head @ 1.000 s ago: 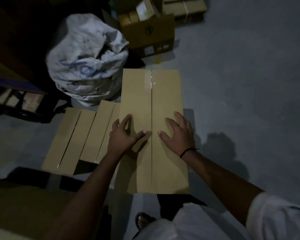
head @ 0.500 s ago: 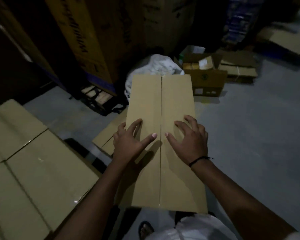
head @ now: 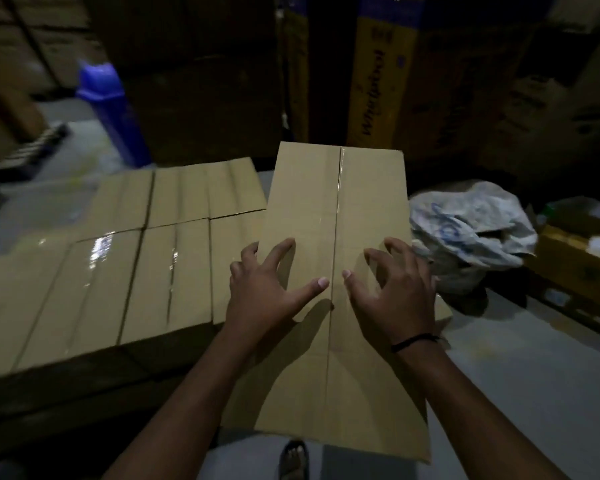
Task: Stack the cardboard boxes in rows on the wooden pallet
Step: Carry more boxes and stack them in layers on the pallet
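Box (head: 336, 341), plain brown cardboard, sits centre of view, long axis running straight away from the person: near short end by the body, far short end pointing at the tall printed cartons (head: 378, 81). Taped seam runs along that long axis. Left hand (head: 260, 296) and right hand (head: 395, 296) lie on its top face, one each side of the seam, fingers splayed wide and bent, tips pressing, thumbs aimed at the seam (outer fingers reach the long edges). Black wristband (head: 413, 341) on the right wrist. Stacked boxes (head: 118, 265) in rows just left of it, contact unclear. Crumpled white sack (head: 471, 223) to the right, blue bin (head: 108, 109) far left.
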